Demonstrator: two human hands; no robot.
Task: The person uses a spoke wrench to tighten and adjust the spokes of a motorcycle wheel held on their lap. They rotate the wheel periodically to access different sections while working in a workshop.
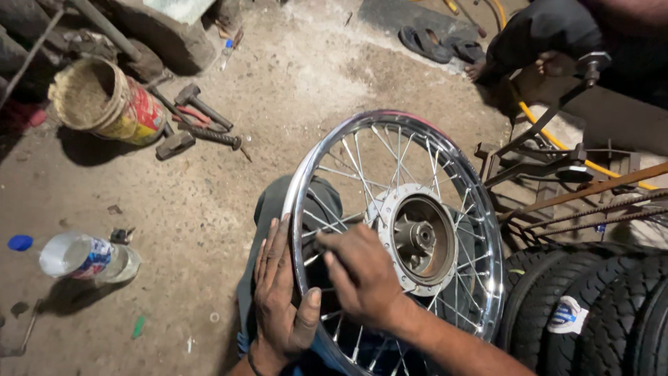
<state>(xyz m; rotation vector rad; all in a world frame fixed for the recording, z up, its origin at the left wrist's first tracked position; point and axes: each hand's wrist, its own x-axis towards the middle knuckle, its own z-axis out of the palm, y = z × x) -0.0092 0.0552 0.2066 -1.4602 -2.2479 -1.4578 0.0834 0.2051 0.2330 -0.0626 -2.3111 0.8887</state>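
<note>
Dim, warm light falls from above onto the dusty floor (292, 90), brightest at the centre and fading to murk in the corners. The chrome rim (306, 167) throws glare. Edges bend slightly; detail is soft and grainy.

Dusty concrete floor (209, 181), dim light, stacked tyres (591, 313) at right, rusty metal stand (557, 167)

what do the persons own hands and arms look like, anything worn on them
Both hands are bare, with no gloves or rings visible. The left hand has a thin dark band at its wrist. The right hand leads to a bare forearm with no sleeve in view. The fingers look smudged with grime.
</note>
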